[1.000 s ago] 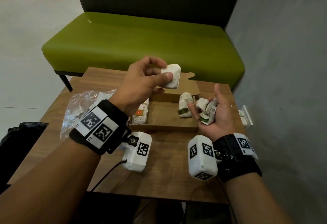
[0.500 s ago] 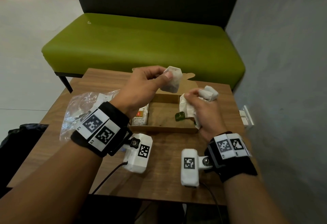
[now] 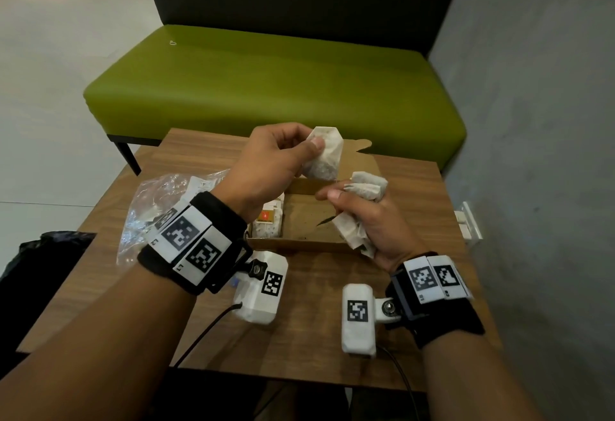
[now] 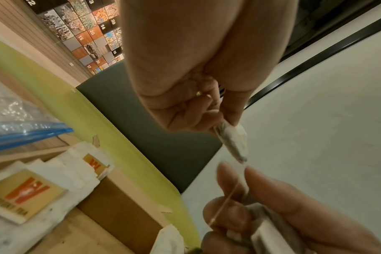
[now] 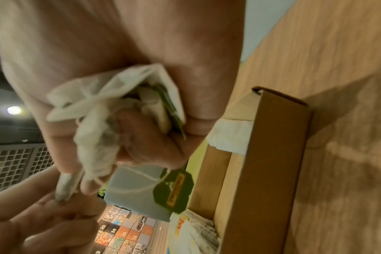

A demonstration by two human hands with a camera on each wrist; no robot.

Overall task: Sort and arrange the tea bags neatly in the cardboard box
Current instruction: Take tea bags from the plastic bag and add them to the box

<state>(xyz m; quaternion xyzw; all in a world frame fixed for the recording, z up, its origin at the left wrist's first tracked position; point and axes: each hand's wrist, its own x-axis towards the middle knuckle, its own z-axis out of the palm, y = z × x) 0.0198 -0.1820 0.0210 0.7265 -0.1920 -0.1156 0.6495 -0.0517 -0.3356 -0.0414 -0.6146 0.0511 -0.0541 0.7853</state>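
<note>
My left hand (image 3: pixel 311 141) pinches one white tea bag (image 3: pixel 324 154) by its top, above the far edge of the open cardboard box (image 3: pixel 299 246). My right hand (image 3: pixel 339 192), just right of it over the box, grips a crumpled bunch of tea bags (image 3: pixel 366 187). In the left wrist view a thin string runs from the pinched tea bag (image 4: pixel 230 139) down to the right hand's fingers (image 4: pixel 239 214). A dark green tag (image 5: pixel 174 190) dangles below the bunch (image 5: pixel 111 96). Tea bags with orange tags (image 3: pixel 268 221) stand at the box's left end.
A clear plastic bag (image 3: pixel 159 201) lies on the wooden table (image 3: pixel 316 337) left of the box. A green bench (image 3: pixel 266 87) stands behind the table and a grey wall (image 3: pixel 532 154) closes the right side. A small white object (image 3: pixel 466 227) sits by the wall.
My right hand turned from palm up to palm down and moved up and left toward the left hand's tea bag. The left hand's tea bag now hangs more upright.
</note>
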